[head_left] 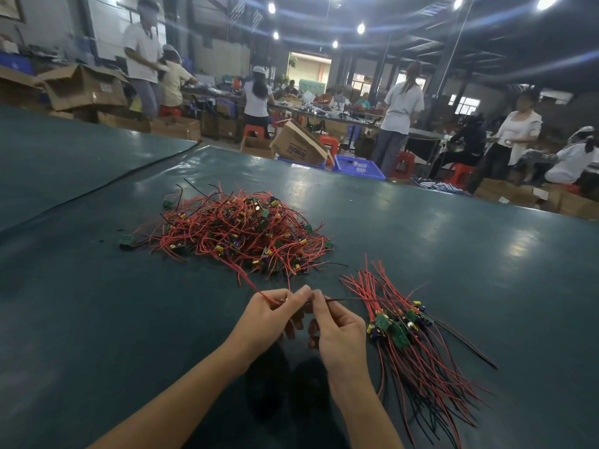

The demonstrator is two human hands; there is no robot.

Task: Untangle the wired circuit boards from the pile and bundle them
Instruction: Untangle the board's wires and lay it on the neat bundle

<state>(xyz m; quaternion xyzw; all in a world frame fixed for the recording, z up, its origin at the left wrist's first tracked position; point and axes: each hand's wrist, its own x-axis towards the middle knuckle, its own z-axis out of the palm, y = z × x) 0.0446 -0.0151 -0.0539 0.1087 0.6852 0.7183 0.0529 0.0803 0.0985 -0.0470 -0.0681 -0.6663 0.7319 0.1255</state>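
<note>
Together, left hand (269,315) and right hand (340,332) pinch one wired circuit board (281,301).

We see a dark green table (437,228). A tangled pile (240,228) of red-wired circuit boards lies at its middle, and nearer us on the right a bundle (408,338) lies flat, apart from the pile

The site is a factory assembly hall. Indicators: long green-covered worktables (421,228), open cardboard boxes (87,89), a blue plastic crate (356,166), red stools (458,171) and workers (402,105) under ceiling lamps (360,28).
</note>
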